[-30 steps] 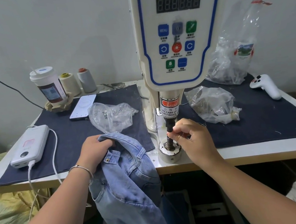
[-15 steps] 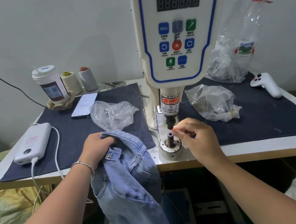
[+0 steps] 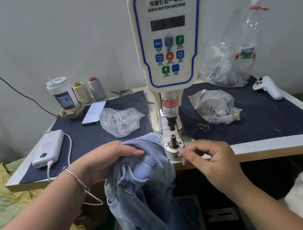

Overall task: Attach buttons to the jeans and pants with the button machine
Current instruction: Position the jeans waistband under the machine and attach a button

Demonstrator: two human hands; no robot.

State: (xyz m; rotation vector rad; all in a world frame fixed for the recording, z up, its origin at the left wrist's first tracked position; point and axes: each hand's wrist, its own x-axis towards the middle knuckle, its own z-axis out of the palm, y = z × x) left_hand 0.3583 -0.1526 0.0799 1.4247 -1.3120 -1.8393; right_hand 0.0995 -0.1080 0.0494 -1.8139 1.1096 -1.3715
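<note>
We see the button machine [image 3: 169, 41] standing upright at the middle of the table [image 3: 266, 148], its round lower die [image 3: 174, 145] at the table's front edge with a small post rising from it under the black punch. Just left of the die, the light-blue jeans [image 3: 144, 183] lie bunched over the table's edge and hang down below it. Our left hand [image 3: 110, 159] rests on the denim left of the die, fingers laid nearly straight across the fabric with the thumb under a fold, so we cannot tell how firmly it grips. Our right hand [image 3: 210, 159] hovers just in front of the die, fingers loosely curled and holding nothing we can make out. Left of the machine lies a clear plastic bag [image 3: 120, 120]; right of it another bag [image 3: 215, 106], and farther right a white controller [image 3: 267, 88].
</note>
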